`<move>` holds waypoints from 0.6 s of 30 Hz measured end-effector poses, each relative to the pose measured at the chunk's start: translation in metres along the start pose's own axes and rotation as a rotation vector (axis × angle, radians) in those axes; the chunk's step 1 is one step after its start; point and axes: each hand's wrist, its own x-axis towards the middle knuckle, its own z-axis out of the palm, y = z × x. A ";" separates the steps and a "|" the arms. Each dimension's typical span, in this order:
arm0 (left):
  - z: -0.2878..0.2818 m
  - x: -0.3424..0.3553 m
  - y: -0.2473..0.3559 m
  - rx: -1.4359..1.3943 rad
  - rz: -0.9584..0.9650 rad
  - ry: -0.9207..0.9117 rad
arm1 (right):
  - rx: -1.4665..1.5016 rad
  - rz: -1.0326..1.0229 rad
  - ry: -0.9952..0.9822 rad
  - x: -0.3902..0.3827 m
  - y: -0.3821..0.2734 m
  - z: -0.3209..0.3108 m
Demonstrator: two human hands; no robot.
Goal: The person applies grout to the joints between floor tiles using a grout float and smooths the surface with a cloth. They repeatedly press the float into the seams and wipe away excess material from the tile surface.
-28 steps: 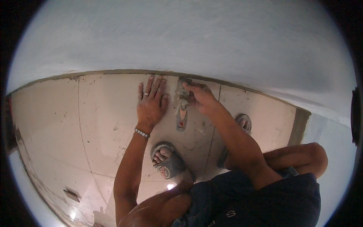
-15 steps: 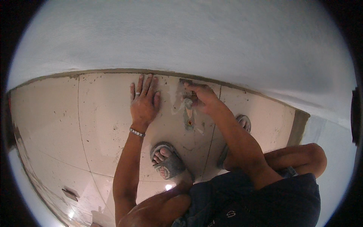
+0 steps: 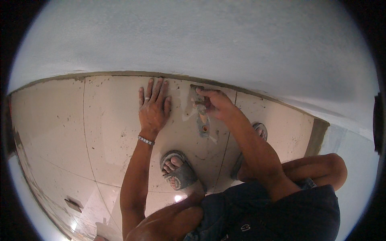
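Note:
My left hand (image 3: pixel 153 111) lies flat on the beige floor tile (image 3: pixel 116 120), its fingers spread and their tips close to the wall's foot. My right hand (image 3: pixel 219 103) grips a putty knife (image 3: pixel 202 118) near its blade, thumb and fingers closed around it. The knife is crusted with grey-green residue and has a hole at the handle's end. Its blade end points at the wall and is low over the tile; whether it touches is unclear. A pale wet smear shows on the tile just left of the knife.
A pale blue-white wall (image 3: pixel 193 36) rises ahead, with a brown-grey strip (image 3: pixel 132 74) along its base and another strip (image 3: pixel 317 136) at the right corner. My sandalled feet (image 3: pixel 179 170) stand behind my hands. A small flat dark object (image 3: pixel 73 205) lies at lower left. Crumbs dot the tiles.
The putty knife has tilted slightly, its handle end shifting a little to the right, and more of its blade shows. My left hand has stayed in place.

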 end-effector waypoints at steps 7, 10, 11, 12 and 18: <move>-0.001 0.001 0.001 0.010 -0.007 -0.003 | -0.059 0.001 0.007 0.010 0.001 -0.004; 0.002 -0.001 0.000 0.017 -0.009 0.002 | -0.043 0.018 -0.053 0.014 0.012 0.000; 0.002 0.000 0.000 0.019 -0.008 0.008 | -0.039 0.029 -0.091 0.014 0.014 0.007; 0.002 -0.001 0.000 0.022 -0.011 0.009 | -0.061 0.021 -0.092 0.014 0.014 0.013; 0.001 -0.002 0.000 0.017 -0.031 -0.005 | -0.067 -0.032 -0.057 0.024 0.013 0.039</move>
